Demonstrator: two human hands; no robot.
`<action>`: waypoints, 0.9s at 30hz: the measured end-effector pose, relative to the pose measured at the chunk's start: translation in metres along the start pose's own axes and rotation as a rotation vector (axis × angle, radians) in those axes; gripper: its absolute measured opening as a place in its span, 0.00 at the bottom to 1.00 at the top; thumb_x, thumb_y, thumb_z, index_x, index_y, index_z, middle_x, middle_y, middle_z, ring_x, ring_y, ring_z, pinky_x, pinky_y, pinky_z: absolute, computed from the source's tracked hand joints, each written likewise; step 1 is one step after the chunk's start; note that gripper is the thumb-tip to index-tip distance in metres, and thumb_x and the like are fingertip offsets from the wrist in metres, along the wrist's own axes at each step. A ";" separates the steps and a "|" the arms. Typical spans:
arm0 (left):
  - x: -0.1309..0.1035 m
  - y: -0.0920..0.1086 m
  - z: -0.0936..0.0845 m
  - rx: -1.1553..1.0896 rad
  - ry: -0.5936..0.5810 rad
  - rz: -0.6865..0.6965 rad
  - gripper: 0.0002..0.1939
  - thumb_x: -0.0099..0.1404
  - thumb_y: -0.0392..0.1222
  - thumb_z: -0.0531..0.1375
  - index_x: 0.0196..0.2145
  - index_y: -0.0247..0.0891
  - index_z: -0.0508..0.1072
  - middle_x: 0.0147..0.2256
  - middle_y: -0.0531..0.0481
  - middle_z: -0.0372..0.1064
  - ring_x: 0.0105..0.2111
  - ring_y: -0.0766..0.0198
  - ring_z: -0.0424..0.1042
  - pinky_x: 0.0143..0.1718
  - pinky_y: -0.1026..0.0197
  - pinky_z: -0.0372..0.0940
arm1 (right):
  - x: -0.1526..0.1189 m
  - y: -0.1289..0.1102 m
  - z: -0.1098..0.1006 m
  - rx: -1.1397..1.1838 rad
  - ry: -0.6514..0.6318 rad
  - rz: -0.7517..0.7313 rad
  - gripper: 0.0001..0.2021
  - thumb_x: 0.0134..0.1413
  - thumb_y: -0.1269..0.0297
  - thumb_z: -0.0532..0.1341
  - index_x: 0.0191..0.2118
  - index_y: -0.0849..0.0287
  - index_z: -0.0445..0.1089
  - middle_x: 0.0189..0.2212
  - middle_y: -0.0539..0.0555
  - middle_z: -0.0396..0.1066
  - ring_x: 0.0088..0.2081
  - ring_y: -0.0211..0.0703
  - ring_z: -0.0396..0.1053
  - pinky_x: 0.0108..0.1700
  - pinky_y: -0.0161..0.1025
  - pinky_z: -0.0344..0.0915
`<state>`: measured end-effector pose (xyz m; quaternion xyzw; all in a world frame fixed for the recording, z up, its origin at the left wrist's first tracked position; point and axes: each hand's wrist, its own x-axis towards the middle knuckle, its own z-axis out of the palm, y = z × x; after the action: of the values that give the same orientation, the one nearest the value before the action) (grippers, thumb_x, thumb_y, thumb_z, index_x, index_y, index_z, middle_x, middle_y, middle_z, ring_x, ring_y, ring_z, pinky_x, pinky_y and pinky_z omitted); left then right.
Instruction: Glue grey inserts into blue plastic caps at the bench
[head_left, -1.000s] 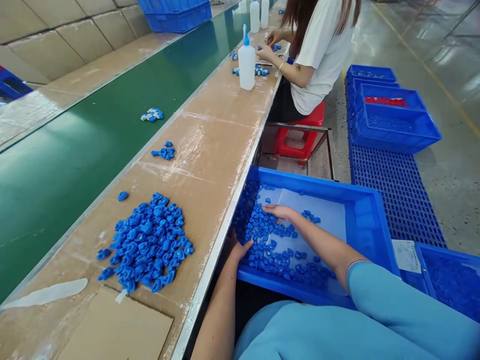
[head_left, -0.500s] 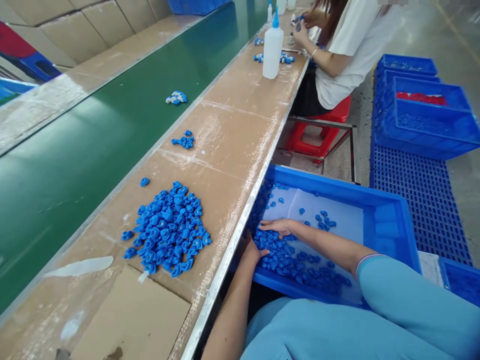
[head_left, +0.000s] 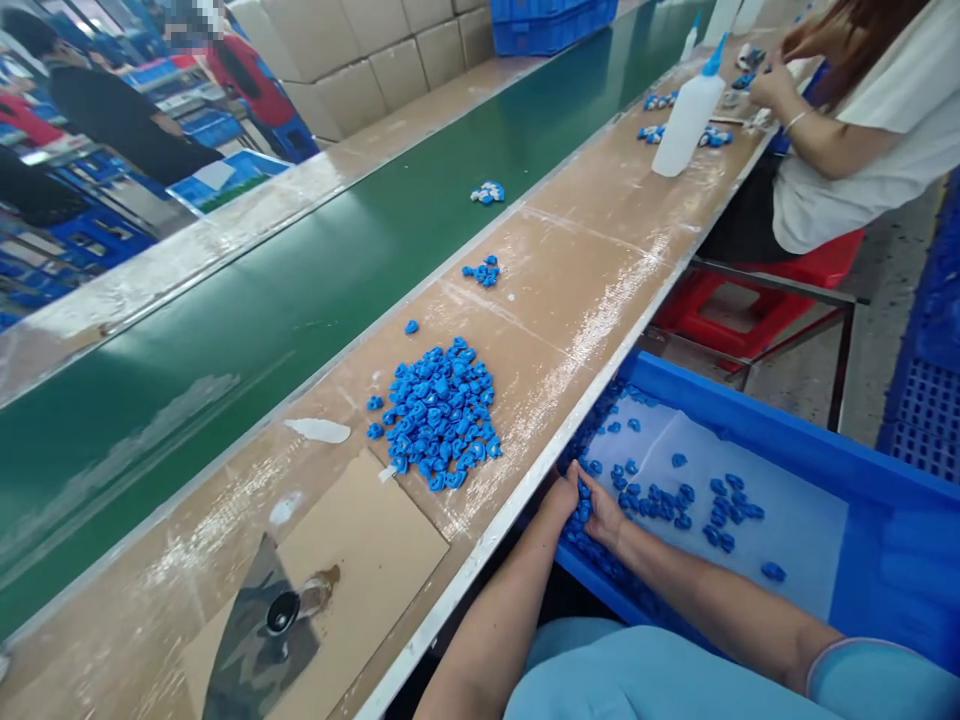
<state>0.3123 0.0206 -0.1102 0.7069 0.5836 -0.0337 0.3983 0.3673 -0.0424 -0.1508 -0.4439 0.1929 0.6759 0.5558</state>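
scooping step: left hand [head_left: 561, 497] and right hand [head_left: 602, 515] cupped together, fingers curled around blue parts [head_left: 581, 520] in the blue bin's [head_left: 885, 560] near corner beside the bench [head_left: 570, 290]; next, probably lifting without spilling.

Factory assy line: green conveyor belt [head_left: 247, 330], blue parts bins [head_left: 885, 500], co-worker [head_left: 862, 130].

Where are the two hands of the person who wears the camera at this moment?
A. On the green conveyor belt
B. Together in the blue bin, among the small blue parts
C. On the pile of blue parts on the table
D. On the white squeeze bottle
B. The left hand and the right hand meet at the near corner of the blue bin, among the small blue parts, below the table edge.
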 end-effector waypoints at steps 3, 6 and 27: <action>-0.009 0.007 0.002 0.003 0.008 -0.034 0.25 0.66 0.50 0.50 0.54 0.33 0.68 0.56 0.35 0.65 0.59 0.49 0.62 0.58 0.50 0.56 | 0.002 0.009 0.002 0.100 0.019 -0.095 0.12 0.52 0.54 0.62 0.35 0.58 0.73 0.28 0.53 0.78 0.35 0.48 0.78 0.40 0.43 0.75; -0.021 0.013 0.002 -0.014 0.019 -0.034 0.22 0.66 0.50 0.50 0.53 0.39 0.71 0.52 0.40 0.71 0.54 0.51 0.68 0.53 0.51 0.62 | 0.002 0.013 -0.001 0.195 0.052 -0.181 0.08 0.50 0.57 0.62 0.31 0.55 0.73 0.26 0.50 0.78 0.37 0.47 0.77 0.43 0.44 0.74; -0.093 0.101 -0.087 -0.023 0.433 0.643 0.15 0.62 0.53 0.57 0.44 0.51 0.76 0.52 0.47 0.65 0.46 0.52 0.63 0.47 0.49 0.63 | -0.107 -0.048 0.069 0.397 -0.154 -0.735 0.13 0.46 0.55 0.65 0.37 0.54 0.74 0.36 0.49 0.77 0.44 0.45 0.73 0.52 0.45 0.69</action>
<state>0.3329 -0.0011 0.0496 0.8401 0.4030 0.2494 0.2638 0.3838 -0.0381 -0.0157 -0.3158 0.1062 0.4138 0.8472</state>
